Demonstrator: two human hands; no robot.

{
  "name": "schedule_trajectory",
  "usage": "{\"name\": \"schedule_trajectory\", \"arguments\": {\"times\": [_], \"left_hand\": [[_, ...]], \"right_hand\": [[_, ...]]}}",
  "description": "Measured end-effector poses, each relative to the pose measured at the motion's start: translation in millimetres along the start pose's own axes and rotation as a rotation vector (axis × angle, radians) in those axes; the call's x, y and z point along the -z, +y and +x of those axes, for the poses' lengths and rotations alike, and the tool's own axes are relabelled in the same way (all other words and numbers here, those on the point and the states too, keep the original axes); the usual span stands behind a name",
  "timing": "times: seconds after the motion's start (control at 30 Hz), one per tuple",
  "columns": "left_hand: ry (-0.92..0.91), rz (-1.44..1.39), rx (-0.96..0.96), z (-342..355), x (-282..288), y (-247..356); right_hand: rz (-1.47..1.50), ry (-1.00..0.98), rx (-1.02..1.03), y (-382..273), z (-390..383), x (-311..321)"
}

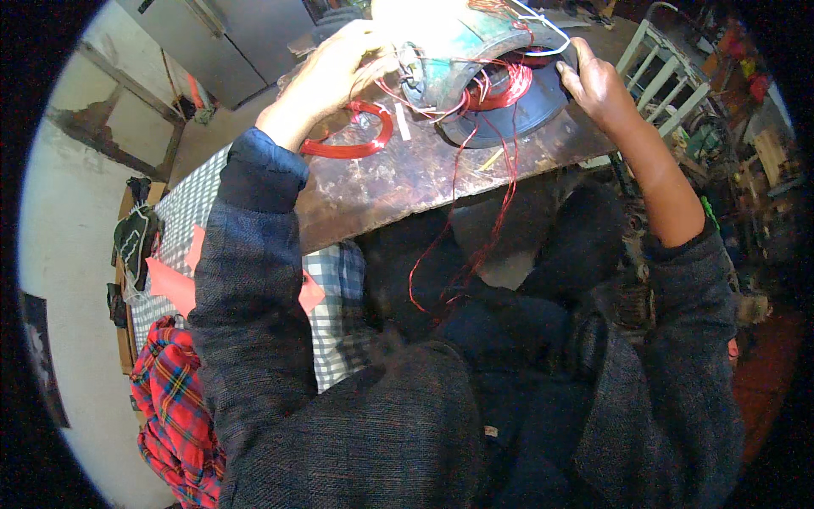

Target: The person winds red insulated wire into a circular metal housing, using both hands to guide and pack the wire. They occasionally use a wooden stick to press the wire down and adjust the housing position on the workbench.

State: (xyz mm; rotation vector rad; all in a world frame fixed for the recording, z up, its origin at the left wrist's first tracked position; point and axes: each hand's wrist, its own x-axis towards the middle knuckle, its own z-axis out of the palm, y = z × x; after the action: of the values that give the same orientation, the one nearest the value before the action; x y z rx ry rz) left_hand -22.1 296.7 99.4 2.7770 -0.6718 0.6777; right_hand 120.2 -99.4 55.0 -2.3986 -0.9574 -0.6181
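Note:
A motor stator (449, 72) with a worn green casing lies tilted at the far side of the wooden table, resting on a black round base (509, 123). Red copper winding wire (509, 89) bunches inside its bore, and loose strands hang over the table's near edge. My left hand (343, 68) is curled against the casing's left end, by thin red wires; glare hides part of it. At the base's right edge, my right hand (598, 85) grips the rim, thumb on the near side. A white looped cord (555, 42) arches over the stator beside that hand.
A red wire coil (369, 148) lies on the table (365, 199) near my left wrist. A checked cloth (335, 314) and pink paper pieces (174, 284) are at the left. A white slatted rack (666, 72) stands beyond my right forearm. Clutter fills the right side.

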Motion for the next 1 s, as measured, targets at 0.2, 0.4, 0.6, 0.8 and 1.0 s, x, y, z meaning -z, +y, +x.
{"name": "schedule_trajectory", "arguments": {"times": [0.2,0.4,0.6,0.8,1.0], "left_hand": [[0.665,0.357,-0.032,2.3,44.3,53.9],[0.470,0.404,-0.588,59.9,62.6,90.0],[0.440,0.373,-0.847,130.9,39.6,107.5],[0.403,0.899,-0.596,185.3,78.0,95.7],[0.249,0.678,-0.014,192.6,90.7,6.1]], "right_hand": [[0.074,-0.060,-0.010,-0.6,-1.6,3.1],[-0.008,-0.031,0.044,-5.4,-2.7,4.9],[0.049,-0.058,0.029,-12.1,-3.3,8.6],[0.013,-0.046,0.005,-8.5,-5.3,6.8],[0.034,0.041,0.092,0.2,-6.1,1.4]]}}
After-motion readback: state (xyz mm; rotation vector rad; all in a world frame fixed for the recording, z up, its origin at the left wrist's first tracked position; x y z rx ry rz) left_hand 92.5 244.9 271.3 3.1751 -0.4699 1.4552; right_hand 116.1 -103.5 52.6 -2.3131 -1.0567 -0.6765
